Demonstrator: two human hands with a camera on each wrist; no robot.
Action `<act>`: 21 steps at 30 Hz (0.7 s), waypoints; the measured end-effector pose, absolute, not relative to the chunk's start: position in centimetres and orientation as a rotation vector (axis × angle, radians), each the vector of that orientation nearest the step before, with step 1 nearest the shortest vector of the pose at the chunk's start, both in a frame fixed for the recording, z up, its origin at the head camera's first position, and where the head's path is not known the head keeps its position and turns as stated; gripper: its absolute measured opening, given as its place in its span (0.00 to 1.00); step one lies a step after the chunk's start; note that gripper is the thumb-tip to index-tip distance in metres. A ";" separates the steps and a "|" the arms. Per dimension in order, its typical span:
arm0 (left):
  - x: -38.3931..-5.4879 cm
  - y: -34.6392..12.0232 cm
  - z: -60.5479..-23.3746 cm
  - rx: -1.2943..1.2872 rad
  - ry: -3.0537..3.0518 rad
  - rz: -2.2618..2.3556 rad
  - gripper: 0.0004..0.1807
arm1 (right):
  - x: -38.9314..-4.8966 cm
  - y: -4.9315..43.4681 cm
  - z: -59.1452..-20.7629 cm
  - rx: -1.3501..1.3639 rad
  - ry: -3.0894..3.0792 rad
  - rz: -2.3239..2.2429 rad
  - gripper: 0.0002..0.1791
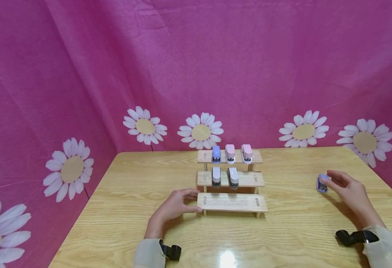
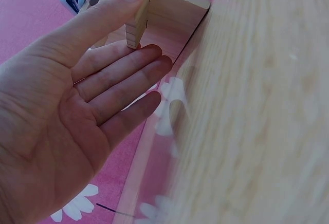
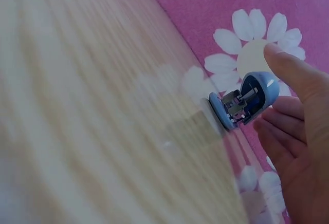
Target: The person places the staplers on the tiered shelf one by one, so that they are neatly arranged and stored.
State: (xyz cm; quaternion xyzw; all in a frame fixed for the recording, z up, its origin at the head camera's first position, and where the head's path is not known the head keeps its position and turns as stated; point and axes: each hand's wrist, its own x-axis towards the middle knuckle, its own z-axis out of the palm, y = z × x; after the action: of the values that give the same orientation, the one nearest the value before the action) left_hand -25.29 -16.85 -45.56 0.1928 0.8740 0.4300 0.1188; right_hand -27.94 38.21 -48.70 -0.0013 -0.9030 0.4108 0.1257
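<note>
A three-tier wooden stand stands mid-table. My left hand holds the left end of its lowest step, thumb at the front corner and fingers at the back; in the left wrist view the plank end lies between thumb and index finger. My right hand is around a small bluish-purple stapler on the table to the right. In the right wrist view the stapler sits base down between thumb and fingers, which are not closed on it.
On the top step stand a blue stapler and two pink staplers. Two white-topped staplers stand on the middle step. A pink curtain with white flowers hangs behind the table.
</note>
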 end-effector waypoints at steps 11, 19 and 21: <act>-25.3 -16.9 -45.5 0.562 2.563 1.257 0.36 | -28.7 38.4 -49.1 -0.003 -2.788 1.132 0.41; -25.2 -16.9 -45.5 0.571 2.574 1.249 0.35 | -28.3 38.1 -49.0 -0.006 -2.689 1.176 0.39; -25.2 -16.9 -45.5 0.573 2.578 1.247 0.35 | -28.2 37.8 -48.9 -0.008 -2.653 1.210 0.38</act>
State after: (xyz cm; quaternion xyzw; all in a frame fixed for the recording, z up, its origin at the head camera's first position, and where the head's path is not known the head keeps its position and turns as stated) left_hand -25.21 -16.86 -45.54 0.1950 0.8773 0.4244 0.1101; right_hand -28.16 37.81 -48.87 -0.0026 -0.9040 0.4124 0.1128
